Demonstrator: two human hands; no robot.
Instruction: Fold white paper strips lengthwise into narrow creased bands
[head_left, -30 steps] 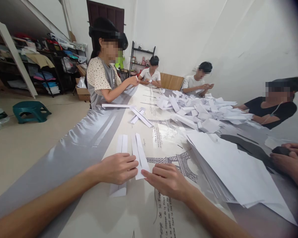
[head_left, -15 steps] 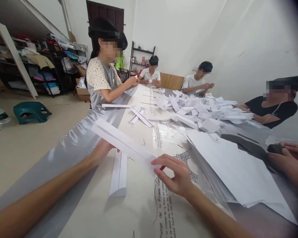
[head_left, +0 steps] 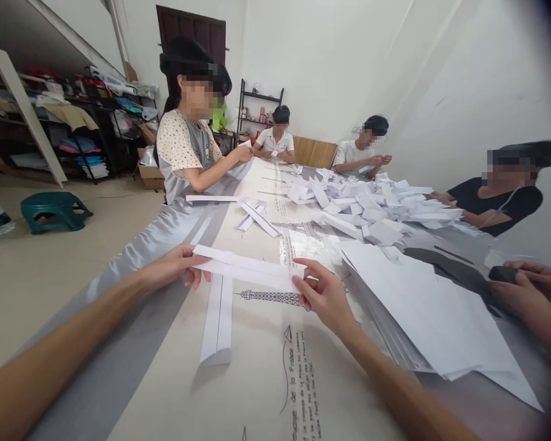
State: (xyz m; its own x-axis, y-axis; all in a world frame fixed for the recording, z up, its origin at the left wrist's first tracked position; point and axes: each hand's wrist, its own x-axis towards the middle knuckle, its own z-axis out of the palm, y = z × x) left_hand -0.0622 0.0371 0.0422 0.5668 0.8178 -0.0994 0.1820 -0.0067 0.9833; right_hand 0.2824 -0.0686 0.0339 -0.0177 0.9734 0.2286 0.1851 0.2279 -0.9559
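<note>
The strip (head_left: 252, 266) is at the middle of the frame, spanning the gap between the two hands, with its long axis nearly level and dipping slightly toward the right. From the left hand (head_left: 182, 264) it lies to the right; from the right hand (head_left: 322, 291) it lies to the left, so neither hand is nearer: each is at one end. The right hand is closed to a pinch, thumb and forefinger on the right end. The left hand is at the left end, its fingers loosely curled, some showing below the paper's edge; part of its grip is hidden, so how firmly it holds cannot be told. The strip's narrow ends point left and right, and a lengthwise fold line runs along it. Just below, left of centre, a second strip (head_left: 217, 324) lies on the cloth (head_left: 174, 392), its long axis running up and down the frame, so the two stand nearly square to each other; the held one covers its upper end, and whether they touch is unclear. Crossed strips (head_left: 260, 220) lie above centre, with a stack (head_left: 431, 306) of sheets at lower right and a paper pile (head_left: 371, 205) at upper right.
</note>
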